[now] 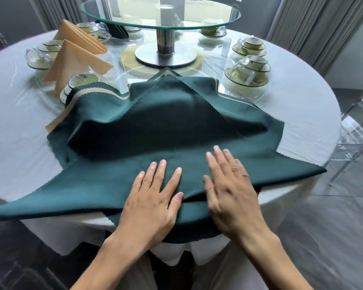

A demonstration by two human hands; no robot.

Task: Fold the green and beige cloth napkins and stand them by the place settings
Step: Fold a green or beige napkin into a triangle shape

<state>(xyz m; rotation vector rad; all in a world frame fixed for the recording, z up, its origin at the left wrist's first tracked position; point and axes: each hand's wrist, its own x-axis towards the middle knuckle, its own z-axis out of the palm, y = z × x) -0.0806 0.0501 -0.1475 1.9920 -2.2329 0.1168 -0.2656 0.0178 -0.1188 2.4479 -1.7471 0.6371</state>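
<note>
Now, at the near edge of the round table:
Table: round, under a white tablecloth (19, 143); every place below is given from its near edge.
Green napkin (105, 185): folded into a wide triangle, its long folded side lying along the near edge with both tips reaching outward to left and right.
Napkin pile (176, 114): just beyond the folded napkin, toward the table centre; loose green cloths with zigzag edges, beige ones showing at the far and left borders.
Left hand (153, 197): flat on the green napkin at the near edge, fingers straight and spread, pressing the cloth, gripping nothing.
Right hand (231, 189): just beside the left one, also flat on the napkin, fingers extended, holding nothing.
Beige napkins (71, 59): two standing as folded peaks on the far left side, by the place settings.
Place settings (247, 74): stacked bowls and cups on glass plates, on the far right and far left.
Glass turntable (161, 15): raised on a metal post at the table centre, farthest from the near edge.
</note>
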